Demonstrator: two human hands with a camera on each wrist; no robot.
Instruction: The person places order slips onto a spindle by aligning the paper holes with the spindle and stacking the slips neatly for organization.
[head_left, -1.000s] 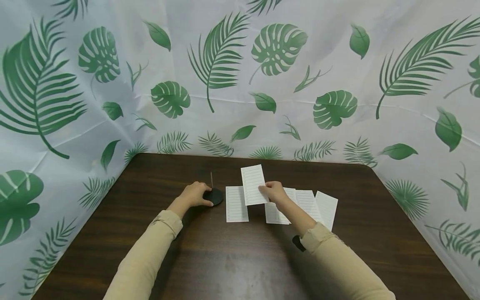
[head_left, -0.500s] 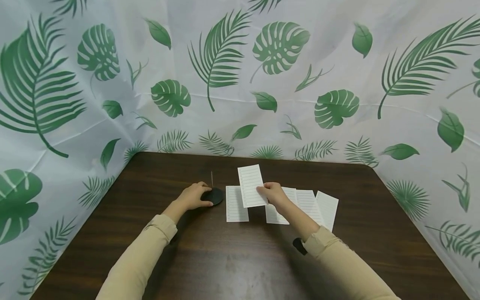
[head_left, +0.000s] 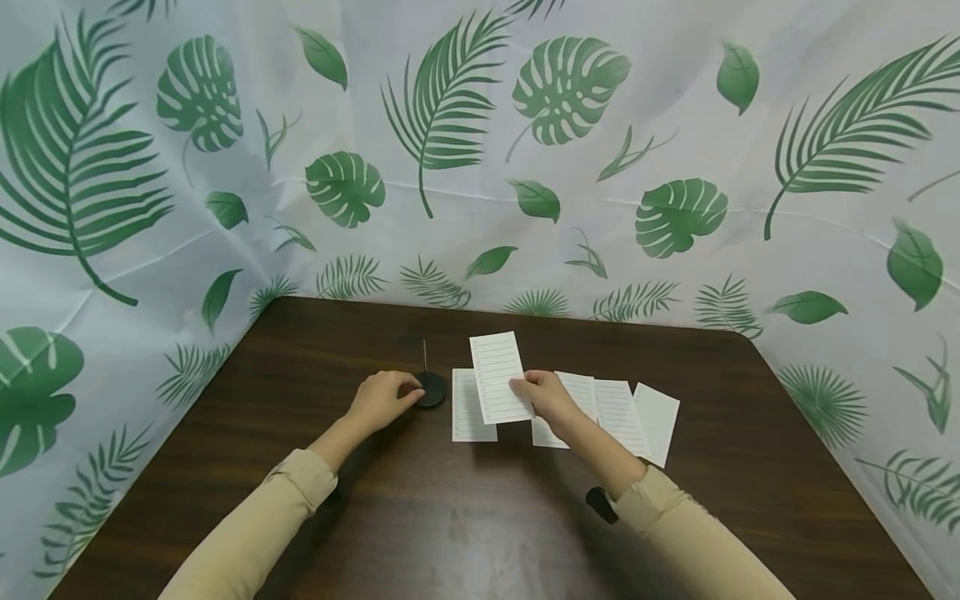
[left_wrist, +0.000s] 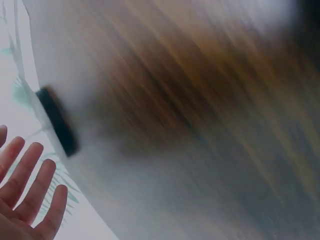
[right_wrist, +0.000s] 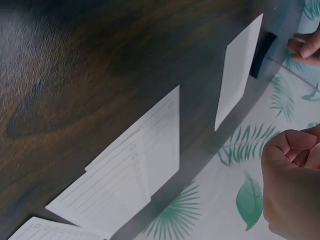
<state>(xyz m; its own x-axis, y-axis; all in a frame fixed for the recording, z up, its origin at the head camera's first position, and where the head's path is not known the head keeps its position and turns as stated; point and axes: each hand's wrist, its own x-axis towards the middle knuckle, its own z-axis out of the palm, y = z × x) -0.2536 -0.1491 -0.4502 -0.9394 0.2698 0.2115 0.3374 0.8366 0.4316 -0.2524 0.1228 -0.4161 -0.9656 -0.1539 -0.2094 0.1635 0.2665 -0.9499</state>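
Observation:
My right hand (head_left: 551, 397) pinches a white lined card (head_left: 497, 377) by its right edge between thumb and fingers, raised above the table. Partly behind it in the head view, another lined card (head_left: 463, 421) lies flat. To the left stands a paper spike (head_left: 431, 390) with a round black base and a thin upright rod. My left hand (head_left: 381, 402) is at the left of that base, thumb and fingertips right by its edge. In the left wrist view the left hand (left_wrist: 30, 195) shows loose, spread fingers below the base (left_wrist: 57, 120). The right wrist view does not show the held card.
Several white lined cards (head_left: 621, 408) lie overlapping and fanned to the right, partly under my right forearm. The dark wooden table (head_left: 465, 517) ends at a white leaf-print curtain (head_left: 465, 217) behind and at both sides.
My right hand has brought the held card slightly left and lower, over the flat card. My left fingers have drawn back from around the spike's base to its left edge.

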